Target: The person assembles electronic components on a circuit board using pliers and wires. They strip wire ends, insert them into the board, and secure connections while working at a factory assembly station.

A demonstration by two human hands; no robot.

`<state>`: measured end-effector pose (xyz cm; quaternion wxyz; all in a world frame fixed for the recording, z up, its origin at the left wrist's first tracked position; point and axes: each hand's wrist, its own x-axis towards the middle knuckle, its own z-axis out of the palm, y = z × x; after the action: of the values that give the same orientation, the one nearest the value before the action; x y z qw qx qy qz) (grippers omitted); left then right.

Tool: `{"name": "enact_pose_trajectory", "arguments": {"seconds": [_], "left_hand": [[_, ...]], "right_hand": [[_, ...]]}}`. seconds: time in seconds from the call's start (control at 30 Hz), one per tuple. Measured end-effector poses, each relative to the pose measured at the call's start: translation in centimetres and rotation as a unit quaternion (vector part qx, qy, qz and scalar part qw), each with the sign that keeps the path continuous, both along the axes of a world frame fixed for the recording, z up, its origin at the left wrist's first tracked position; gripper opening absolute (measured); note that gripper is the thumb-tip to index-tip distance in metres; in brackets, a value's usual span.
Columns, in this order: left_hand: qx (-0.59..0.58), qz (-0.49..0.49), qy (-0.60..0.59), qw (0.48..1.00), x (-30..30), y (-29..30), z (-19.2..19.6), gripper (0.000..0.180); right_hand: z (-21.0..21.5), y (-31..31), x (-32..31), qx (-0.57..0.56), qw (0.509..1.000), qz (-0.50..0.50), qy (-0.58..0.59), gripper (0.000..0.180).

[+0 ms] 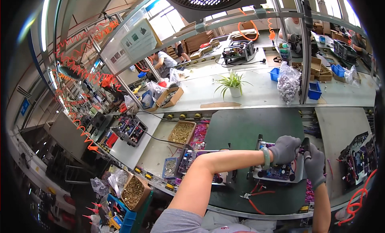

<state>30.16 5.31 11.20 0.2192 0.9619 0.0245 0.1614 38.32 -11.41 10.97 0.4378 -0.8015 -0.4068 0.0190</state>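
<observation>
A metal chassis with a purple circuit board (276,172) lies on the dark green work surface (240,124). My left hand (285,149), in a grey glove, reaches over the board to its far right part, fingers curled. Close by, my right hand (315,166), also gloved in grey, is closed at the chassis's right edge, beside a small black part (306,144). What the fingertips of either hand grip is hidden. Near me on the green surface lie red-handled pliers (252,196). A second circuit-board chassis (188,160) sits to the left, partly behind my left forearm.
A carton of brass-coloured small parts (182,132) and bundles of purple wires (200,134) lie left of the green surface. Another chassis (358,158) stands at the right, near a coiled orange hose (361,195). A metal post (306,60) rises beyond, near a potted plant (234,84).
</observation>
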Motion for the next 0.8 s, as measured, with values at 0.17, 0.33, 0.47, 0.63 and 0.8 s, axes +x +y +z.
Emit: {"name": "enact_pose_trajectory", "arguments": {"seconds": [0.17,0.33,0.47,0.63,0.8], "left_hand": [[0.074,0.002,0.061,0.995,0.5,-1.1,2.4,0.011],[0.066,0.009,0.131,0.989,1.5,-0.9,3.4,0.015],[0.085,0.058,0.181,0.978,1.2,-1.5,4.2,0.023],[-0.080,0.015,0.118,0.990,-3.3,0.1,5.2,0.038],[0.187,0.018,-0.013,0.982,-10.5,2.4,5.3,0.034]], "right_hand": [[0.7,-0.2,0.5,-0.012,1.000,-0.001,-0.028,0.023],[-0.3,0.1,1.5,-0.021,0.998,-0.005,-0.066,0.024],[0.6,0.4,0.7,-0.044,0.997,-0.023,-0.054,0.018],[-2.8,-4.6,3.2,0.198,0.880,0.027,0.430,0.044],[-11.9,-14.1,6.6,-0.275,0.899,-0.300,-0.163,0.038]]}}
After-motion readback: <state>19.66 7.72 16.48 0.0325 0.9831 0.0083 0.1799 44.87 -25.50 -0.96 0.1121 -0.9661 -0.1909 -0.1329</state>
